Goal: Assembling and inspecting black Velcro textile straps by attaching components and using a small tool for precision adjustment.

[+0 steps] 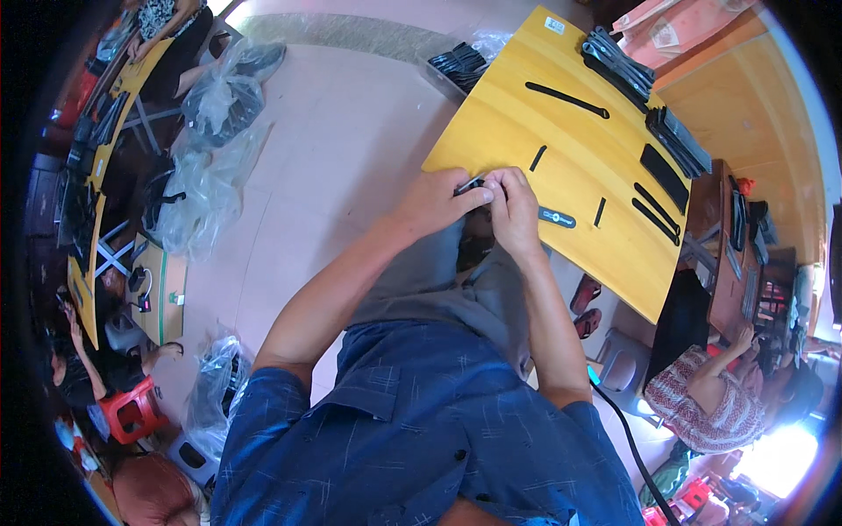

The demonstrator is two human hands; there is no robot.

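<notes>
My left hand (438,202) and my right hand (515,209) meet at the near left edge of a yellow table (491,123). Between their fingertips is a small dark piece (471,185) with a pale, shiny edge; its kind is too small to make out. Both hands are closed in a pinch, and the fingers partly cover it. Just right of my right hand lies a rounded black tab (557,217) with light printing. Two short black strips (538,158) (600,212) and a long black strap (566,99) with a looped end lie farther off.
Bundles of dark straps (618,66) (678,140), a flat black stack (665,178) and two looped straps (656,213) line the table's right side. A bin of black pieces (458,68) stands beyond. Clear plastic bags (224,96) lie on the left floor; other people sit at both sides.
</notes>
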